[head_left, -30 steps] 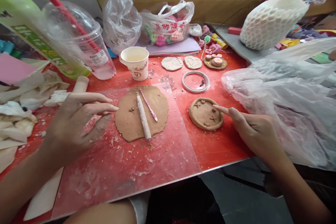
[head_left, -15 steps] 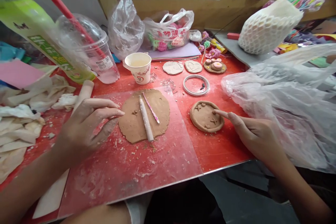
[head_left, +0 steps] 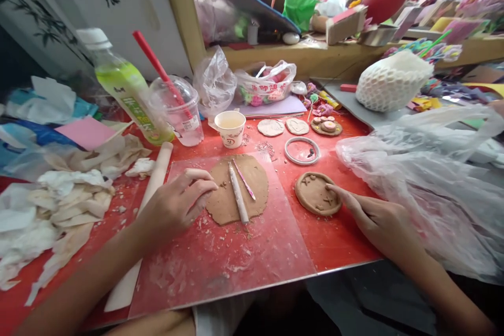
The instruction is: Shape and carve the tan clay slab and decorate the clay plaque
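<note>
My left hand [head_left: 173, 212] hovers at the left edge of a flat brown clay slab [head_left: 218, 202], fingers loosely bent, holding nothing. On the slab lie a whitish tapered stick [head_left: 238, 194] and a thin pink-and-white stick [head_left: 244, 180], beside a few small clay bits. To the right sits a round clay dish [head_left: 311, 202] with a raised rim and small star-like pieces inside. My right hand [head_left: 381, 220] reaches it from the right. Its index finger is stretched out, with the tip on the dish's right inner side; the other fingers are folded back, partly hidden.
A clear sheet [head_left: 220, 273] lies under the slab. A wooden rolling pin [head_left: 159, 170] is partly behind my left arm. Behind stand a paper cup [head_left: 230, 134], a plastic cup [head_left: 191, 136], a bottle [head_left: 128, 94] and a ring [head_left: 289, 153]. Plastic bags [head_left: 425, 173] crowd the right.
The view has tilted up, so the things appear lower and further right. My left hand's fingers have drawn closer together. My right index finger stays on the clay dish.
</note>
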Available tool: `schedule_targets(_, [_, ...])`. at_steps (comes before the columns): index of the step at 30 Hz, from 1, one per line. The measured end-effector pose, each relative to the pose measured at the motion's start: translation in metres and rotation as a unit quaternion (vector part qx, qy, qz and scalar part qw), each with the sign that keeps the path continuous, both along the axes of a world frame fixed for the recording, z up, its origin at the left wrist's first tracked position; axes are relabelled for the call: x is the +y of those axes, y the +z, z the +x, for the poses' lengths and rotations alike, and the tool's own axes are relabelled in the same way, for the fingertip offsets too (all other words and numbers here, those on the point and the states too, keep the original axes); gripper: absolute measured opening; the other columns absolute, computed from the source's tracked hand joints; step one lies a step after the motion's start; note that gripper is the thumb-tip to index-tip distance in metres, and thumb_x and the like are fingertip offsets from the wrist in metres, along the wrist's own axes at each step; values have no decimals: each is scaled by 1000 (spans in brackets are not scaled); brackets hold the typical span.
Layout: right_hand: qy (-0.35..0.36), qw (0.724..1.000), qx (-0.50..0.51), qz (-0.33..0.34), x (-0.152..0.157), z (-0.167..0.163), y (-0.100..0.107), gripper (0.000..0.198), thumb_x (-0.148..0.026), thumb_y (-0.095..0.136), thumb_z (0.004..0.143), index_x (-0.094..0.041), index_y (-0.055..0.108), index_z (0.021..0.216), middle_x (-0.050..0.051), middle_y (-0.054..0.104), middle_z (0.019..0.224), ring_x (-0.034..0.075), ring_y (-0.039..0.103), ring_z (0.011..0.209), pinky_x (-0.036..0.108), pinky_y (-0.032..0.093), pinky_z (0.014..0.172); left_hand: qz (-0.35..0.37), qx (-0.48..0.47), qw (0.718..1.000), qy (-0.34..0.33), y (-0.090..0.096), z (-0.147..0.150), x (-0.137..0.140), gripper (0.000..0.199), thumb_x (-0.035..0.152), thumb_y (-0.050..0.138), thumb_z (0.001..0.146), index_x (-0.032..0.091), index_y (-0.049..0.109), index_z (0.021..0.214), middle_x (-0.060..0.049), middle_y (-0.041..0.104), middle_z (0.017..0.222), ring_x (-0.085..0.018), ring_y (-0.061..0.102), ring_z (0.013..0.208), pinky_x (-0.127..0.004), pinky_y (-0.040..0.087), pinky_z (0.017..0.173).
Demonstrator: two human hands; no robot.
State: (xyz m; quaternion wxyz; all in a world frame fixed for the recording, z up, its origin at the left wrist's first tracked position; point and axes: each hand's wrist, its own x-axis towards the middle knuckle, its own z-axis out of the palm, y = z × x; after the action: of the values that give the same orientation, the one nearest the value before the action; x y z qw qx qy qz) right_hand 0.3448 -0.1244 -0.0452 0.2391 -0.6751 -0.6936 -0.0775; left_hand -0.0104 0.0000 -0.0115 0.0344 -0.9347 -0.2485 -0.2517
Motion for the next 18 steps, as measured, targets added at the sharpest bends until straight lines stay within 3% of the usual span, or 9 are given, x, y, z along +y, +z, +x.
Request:
schedule_targets(8, [20,999,-35,18,0,3,-7,31,-29,45,91,-17,68,108,4,70,101,23,70,84,30,57,62,8,30,1000,0,-3,1,-1,16,16,46,90,19,52,104,-6,56,102,-15,58,89,-31,50,79])
schedule_targets(13, [-3,997,-30,70,-2,-2,1,35,-30,45,91,-14,63,117,7,74,87,18,67,54,26,50,48,3,33,999,8,-4,2,1,15,16,44,90,17,54,102,-6,58,98,-17,56,88,-34,48,80])
schedule_targets(18, [0,995,-49,86,-1,-3,3,32,-31,44,91,-16,66,108,5,74,89,15,67,53,25,51,54,-24,70,996,41,-10,-1,9,20,19,41,92,16,56,105,-5,60,93,-18,53,90,-38,46,86])
